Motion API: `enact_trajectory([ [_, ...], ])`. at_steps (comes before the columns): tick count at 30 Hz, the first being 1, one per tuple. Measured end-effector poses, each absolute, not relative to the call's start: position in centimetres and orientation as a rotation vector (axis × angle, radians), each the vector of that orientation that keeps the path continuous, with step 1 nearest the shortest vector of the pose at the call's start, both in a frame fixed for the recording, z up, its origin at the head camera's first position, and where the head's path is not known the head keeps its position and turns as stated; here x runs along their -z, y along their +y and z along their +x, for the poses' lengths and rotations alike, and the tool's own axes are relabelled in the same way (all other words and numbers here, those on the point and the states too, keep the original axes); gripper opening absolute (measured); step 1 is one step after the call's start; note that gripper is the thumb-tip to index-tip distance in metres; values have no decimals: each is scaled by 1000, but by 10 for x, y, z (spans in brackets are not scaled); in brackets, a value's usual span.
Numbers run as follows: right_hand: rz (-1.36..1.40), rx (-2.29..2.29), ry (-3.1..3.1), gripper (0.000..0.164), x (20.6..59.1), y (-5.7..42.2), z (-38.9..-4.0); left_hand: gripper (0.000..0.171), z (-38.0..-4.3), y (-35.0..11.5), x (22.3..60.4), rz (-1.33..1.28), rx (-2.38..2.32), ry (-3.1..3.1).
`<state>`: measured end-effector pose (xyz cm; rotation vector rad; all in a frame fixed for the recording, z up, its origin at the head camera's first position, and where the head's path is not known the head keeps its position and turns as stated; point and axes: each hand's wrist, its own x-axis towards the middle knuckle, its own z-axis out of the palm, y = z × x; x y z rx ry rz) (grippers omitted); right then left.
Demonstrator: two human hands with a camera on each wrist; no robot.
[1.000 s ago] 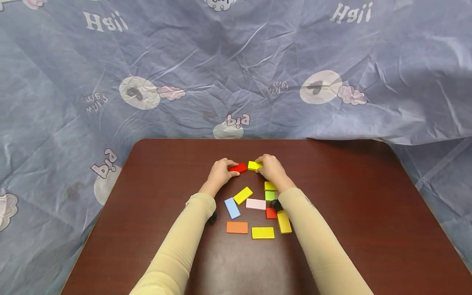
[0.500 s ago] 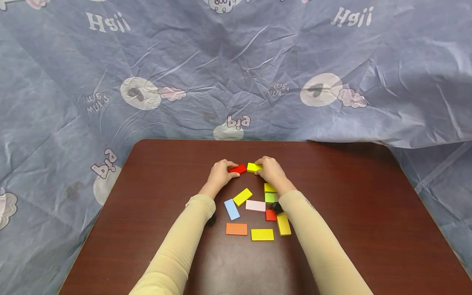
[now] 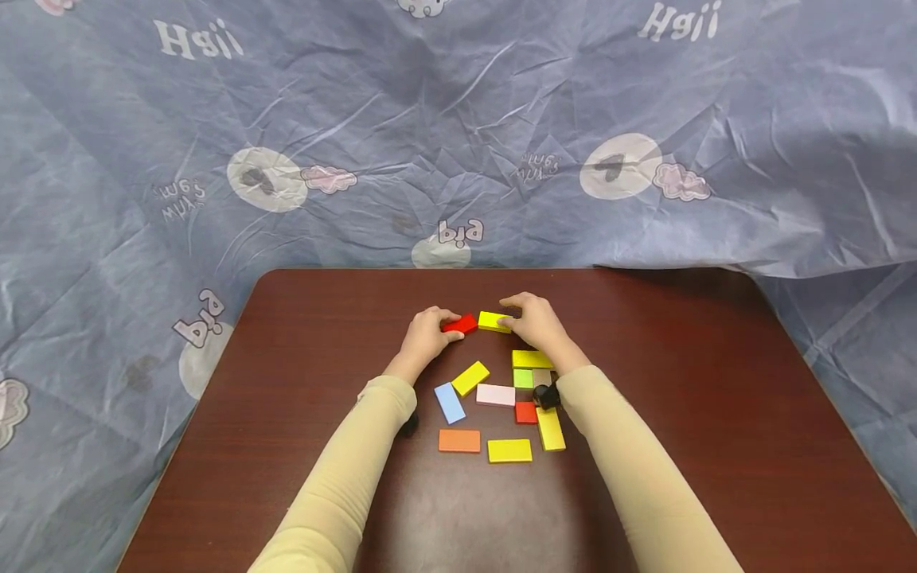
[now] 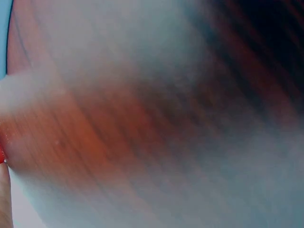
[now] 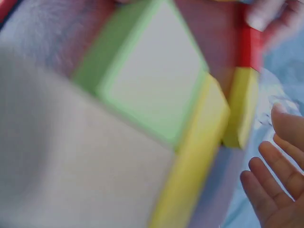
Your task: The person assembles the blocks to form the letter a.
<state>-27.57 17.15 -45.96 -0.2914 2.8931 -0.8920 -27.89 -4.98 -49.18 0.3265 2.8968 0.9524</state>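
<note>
At the far middle of the table, my left hand [image 3: 425,338] pinches a red block [image 3: 462,324] between thumb and fingers. In the left wrist view only a sliver of the red block [image 4: 1,147] and a fingertip show at the left edge. Just right of the red block lies a yellow block [image 3: 493,321], their near ends close together. My right hand [image 3: 539,325] is at the yellow block's right end. The right wrist view has the right hand [image 5: 280,175] with its fingers spread, apart from the yellow block [image 5: 240,109].
Nearer on the table [image 3: 645,398] lie another yellow block [image 3: 532,360], a green one [image 3: 523,379], a pink one [image 3: 496,395], a blue one [image 3: 450,403] and an orange one [image 3: 459,441]. Several more blocks lie around them. A printed cloth [image 3: 430,119] hangs behind the table.
My right hand has let go of the yellow block, its fingers spreading and moving slightly right. The left hand stays on the red block.
</note>
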Motion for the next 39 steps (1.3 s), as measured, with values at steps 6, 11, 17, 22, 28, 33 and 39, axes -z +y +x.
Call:
enact_trajectory([
  [6,-241,960,2859,41,452,211,-262,39,-280,-51,489,322,-965,2900],
  [11,-316,921,2808,36,461,232,-240,39,-280,-52,488,304,-975,2899],
  [17,-430,888,2860,30,473,244,-217,39,-280,-51,488,295,-1002,2891],
  [22,-436,862,2874,32,475,245,-209,39,-280,-50,491,289,-1010,2883],
  [28,-337,802,2838,34,471,239,-201,39,-280,-49,493,294,-1016,2878],
  [33,-223,736,2933,34,471,226,-193,38,-280,-50,494,281,-1032,2872],
  [39,-114,591,3023,36,468,208,-195,39,-279,-50,492,282,-1020,2870],
])
